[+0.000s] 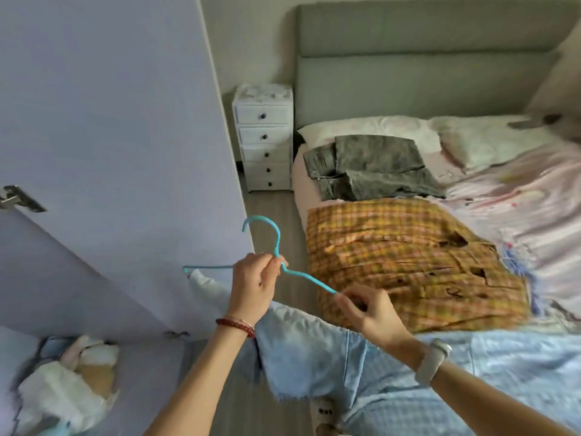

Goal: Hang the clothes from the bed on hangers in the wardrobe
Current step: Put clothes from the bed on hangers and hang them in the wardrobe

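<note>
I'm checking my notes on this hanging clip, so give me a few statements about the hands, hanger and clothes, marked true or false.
1. The left hand grips the blue hanger just below its hook. True.
2. The right hand hangs idle at the side. False: it pinches the hanger's right arm.
3. A plaid garment lies on the bed. True.
4. The grey garment already hangs on the hanger. False: it lies on the bed beyond the plaid one.
</note>
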`<state>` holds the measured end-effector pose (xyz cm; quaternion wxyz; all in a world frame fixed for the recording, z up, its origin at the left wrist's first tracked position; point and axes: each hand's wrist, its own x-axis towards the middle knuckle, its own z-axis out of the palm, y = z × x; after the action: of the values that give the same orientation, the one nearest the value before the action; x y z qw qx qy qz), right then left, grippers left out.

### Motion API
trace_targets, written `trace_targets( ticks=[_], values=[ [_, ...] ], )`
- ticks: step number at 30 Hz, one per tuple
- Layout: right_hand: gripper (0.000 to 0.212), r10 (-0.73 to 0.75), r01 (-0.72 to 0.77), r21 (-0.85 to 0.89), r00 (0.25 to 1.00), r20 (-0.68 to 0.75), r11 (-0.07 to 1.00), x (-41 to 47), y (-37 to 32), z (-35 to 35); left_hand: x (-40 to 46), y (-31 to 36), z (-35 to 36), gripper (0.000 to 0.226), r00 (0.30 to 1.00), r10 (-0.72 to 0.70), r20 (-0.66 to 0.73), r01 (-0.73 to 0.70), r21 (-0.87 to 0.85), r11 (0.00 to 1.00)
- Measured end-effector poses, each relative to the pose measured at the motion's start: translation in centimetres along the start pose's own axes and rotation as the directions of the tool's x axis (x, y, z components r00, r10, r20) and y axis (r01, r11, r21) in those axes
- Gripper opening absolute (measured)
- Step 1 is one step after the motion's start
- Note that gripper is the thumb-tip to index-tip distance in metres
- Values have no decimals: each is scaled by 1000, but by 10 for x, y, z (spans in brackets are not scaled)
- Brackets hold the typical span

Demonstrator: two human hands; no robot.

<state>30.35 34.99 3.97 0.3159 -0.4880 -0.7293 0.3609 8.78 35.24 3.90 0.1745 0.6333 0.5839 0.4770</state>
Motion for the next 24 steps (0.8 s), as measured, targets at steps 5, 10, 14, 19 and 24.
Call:
trace_targets(
  ticks=[5, 10, 14, 19, 24],
  values=[
    [24, -14, -12, -181, 990, -142, 983, -37, 41, -57, 30, 46, 80, 36, 953, 256, 163, -268, 51, 962],
    [28, 41, -90, -113, 926, -376, 990, -46, 57, -96, 45, 95, 150, 41, 840, 361, 405, -394, 0, 919],
    [20, 98, -98, 20, 915, -391, 995, -28, 74, -107, 72, 100, 175, 47, 797, 354, 489, -390, -31, 920],
    [25, 179, -99, 194, 871, -458, 976, -3, 91, -91, 99, 98, 186, 40, 731, 436, 525, -536, 46, 843],
    [19, 163, -33, 286, 882, -443, 958, 50, 73, -83, 148, 85, 176, 31, 735, 553, 393, -644, 147, 751]
  ],
)
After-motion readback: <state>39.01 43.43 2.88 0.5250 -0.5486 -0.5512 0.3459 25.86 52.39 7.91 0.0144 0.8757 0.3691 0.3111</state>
